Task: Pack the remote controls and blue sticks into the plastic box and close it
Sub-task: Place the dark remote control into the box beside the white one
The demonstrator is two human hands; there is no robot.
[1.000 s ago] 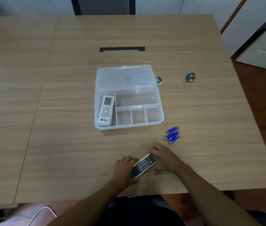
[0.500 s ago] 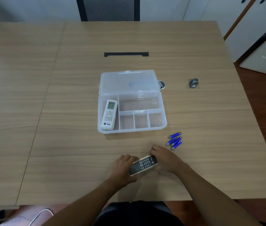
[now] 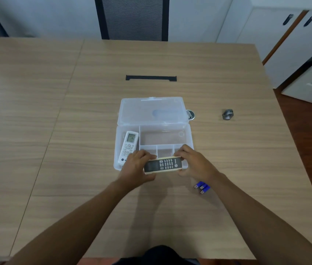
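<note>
A clear plastic box (image 3: pixel 188 131) lies open mid-table, its lid (image 3: pixel 151 109) folded back. A white remote (image 3: pixel 128 145) rests in the box's left compartment. I hold a dark remote (image 3: pixel 163 164) crosswise over the box's front edge, my left hand (image 3: pixel 136 166) on its left end and my right hand (image 3: pixel 192 162) on its right end. Several blue sticks (image 3: pixel 202 187) lie on the table just right of my right wrist.
A small grey metal object (image 3: pixel 227 114) sits on the table to the right of the box. A round grommet (image 3: pixel 190 114) shows behind the lid's right corner. A black slot (image 3: pixel 151 78) is further back, with a chair (image 3: pixel 132 18) beyond the table's far edge.
Both hands have lifted the dark remote off the table near the front edge and carried it forward to the box's front rim. The blue sticks have stayed put.
</note>
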